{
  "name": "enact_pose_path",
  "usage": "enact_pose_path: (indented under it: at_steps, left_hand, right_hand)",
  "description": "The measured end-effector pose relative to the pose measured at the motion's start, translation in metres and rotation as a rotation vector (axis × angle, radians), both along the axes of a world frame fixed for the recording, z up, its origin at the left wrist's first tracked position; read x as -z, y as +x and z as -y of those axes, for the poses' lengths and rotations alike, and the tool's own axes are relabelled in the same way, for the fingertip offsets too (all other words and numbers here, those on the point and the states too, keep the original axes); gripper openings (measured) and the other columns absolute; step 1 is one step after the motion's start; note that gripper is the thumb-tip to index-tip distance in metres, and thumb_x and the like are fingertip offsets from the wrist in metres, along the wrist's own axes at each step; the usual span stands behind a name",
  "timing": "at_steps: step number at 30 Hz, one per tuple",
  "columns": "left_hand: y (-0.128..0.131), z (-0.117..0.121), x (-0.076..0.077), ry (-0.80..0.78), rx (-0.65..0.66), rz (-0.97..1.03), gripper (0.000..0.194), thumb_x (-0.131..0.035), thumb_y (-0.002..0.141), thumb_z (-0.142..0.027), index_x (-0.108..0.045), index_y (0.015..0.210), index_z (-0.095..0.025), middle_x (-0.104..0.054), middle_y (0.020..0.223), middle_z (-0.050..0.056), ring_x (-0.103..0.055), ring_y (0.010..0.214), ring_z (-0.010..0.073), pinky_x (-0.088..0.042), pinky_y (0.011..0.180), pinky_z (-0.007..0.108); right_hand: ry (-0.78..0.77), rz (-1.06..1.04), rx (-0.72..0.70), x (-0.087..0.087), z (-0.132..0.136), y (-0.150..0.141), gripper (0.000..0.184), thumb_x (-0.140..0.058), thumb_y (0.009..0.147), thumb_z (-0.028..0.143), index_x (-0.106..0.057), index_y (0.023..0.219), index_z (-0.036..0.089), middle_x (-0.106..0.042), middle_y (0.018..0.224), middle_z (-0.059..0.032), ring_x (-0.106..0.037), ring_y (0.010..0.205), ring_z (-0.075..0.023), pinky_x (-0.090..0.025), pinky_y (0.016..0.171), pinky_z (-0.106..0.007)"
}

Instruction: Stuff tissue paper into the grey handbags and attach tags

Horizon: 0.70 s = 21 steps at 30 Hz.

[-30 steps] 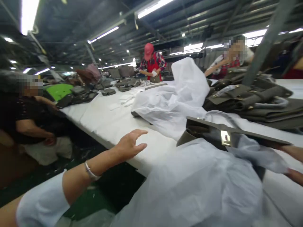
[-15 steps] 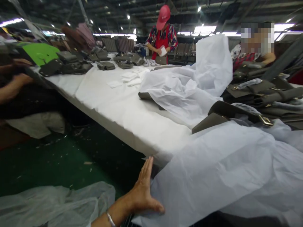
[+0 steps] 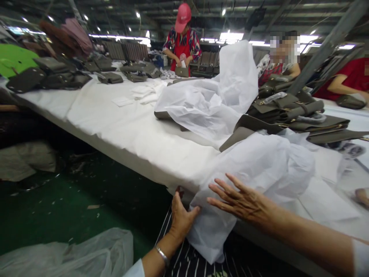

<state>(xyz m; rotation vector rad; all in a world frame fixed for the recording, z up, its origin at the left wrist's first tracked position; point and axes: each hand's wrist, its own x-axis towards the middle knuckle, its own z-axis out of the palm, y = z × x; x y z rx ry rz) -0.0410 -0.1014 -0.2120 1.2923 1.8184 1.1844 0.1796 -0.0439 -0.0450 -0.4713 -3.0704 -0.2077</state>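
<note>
A thin white wrapping sheet [image 3: 259,161] lies crumpled over the front of the table and hangs down past its edge. My left hand [image 3: 183,215], with a bracelet at the wrist, is at the sheet's left side by the table edge, thumb apart from the fingers. Over the hanging part of the sheet is my right hand [image 3: 239,200], fingers spread and stretched out. A dark olive handbag [image 3: 238,137] shows partly from behind the sheet; the rest of it is covered. Farther back, a second white sheet [image 3: 201,104] lies over another dark piece.
Dark handbags [image 3: 294,109] are piled at the right, near a slanting metal post [image 3: 323,50]. More bags [image 3: 57,75] lie at the far left. A person in a red cap [image 3: 183,42] works across the white-covered table [image 3: 115,130]. A translucent plastic bag [image 3: 95,254] lies low at the left.
My right hand has come into view over the sheet. My left hand lowered to the sheet's side, then moved slightly up. The front sheet has shifted, and the handbag's gold clasp no longer shows.
</note>
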Motion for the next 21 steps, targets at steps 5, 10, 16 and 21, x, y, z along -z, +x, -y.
enact_pose_path:
  at_steps: [5, 10, 16, 21]
  left_hand:
    - [-0.021, -0.007, -0.026, 0.191, 0.011, -0.095, 0.09, -0.07, 0.073, -0.044, -0.021, 0.141, -0.012, -0.035, 0.139, 0.02, -0.032, 0.134, 0.0319, -0.027, 0.112, 0.049]
    - [-0.034, -0.001, -0.084, 0.23, 0.202, -0.185, 0.107, -0.074, 0.066, -0.057, -0.017, 0.145, -0.013, -0.029, 0.145, 0.022, -0.025, 0.137, 0.0359, -0.021, 0.114, 0.052]
    - [-0.011, -0.021, -0.124, 0.024, 0.36, -0.219, 0.146, -0.085, 0.046, -0.054, 0.006, 0.15, -0.011, -0.026, 0.15, 0.022, -0.023, 0.136, 0.0406, -0.019, 0.113, 0.051]
    - [0.001, -0.044, -0.13, 0.017, 0.437, -0.325, 0.033, -0.059, 0.066, -0.023, -0.068, 0.097, -0.016, -0.064, 0.095, 0.012, -0.053, 0.096, 0.0322, -0.035, 0.096, 0.046]
  right_hand:
    - [0.183, 0.096, 0.05, 0.011, -0.022, -0.049, 0.054, -0.043, 0.086, 0.009, -0.041, 0.139, 0.012, -0.062, 0.111, -0.0172, -0.058, 0.105, -0.0309, -0.034, 0.103, -0.06]
    - [0.039, 0.108, 0.116, -0.007, -0.034, -0.065, 0.025, -0.041, 0.084, 0.005, -0.063, 0.093, 0.011, -0.063, 0.07, -0.0086, -0.061, 0.066, -0.0215, -0.044, 0.082, -0.043]
    - [-0.242, -0.049, 0.352, -0.054, -0.041, -0.061, 0.021, -0.05, 0.062, 0.006, -0.062, 0.075, 0.018, -0.066, 0.067, -0.0046, -0.062, 0.065, -0.0197, -0.039, 0.065, -0.03]
    - [-0.296, -0.171, 0.447, -0.097, -0.041, -0.046, 0.032, -0.046, 0.059, 0.004, -0.064, 0.079, 0.02, -0.067, 0.073, -0.0027, -0.062, 0.071, -0.0187, -0.039, 0.062, -0.028]
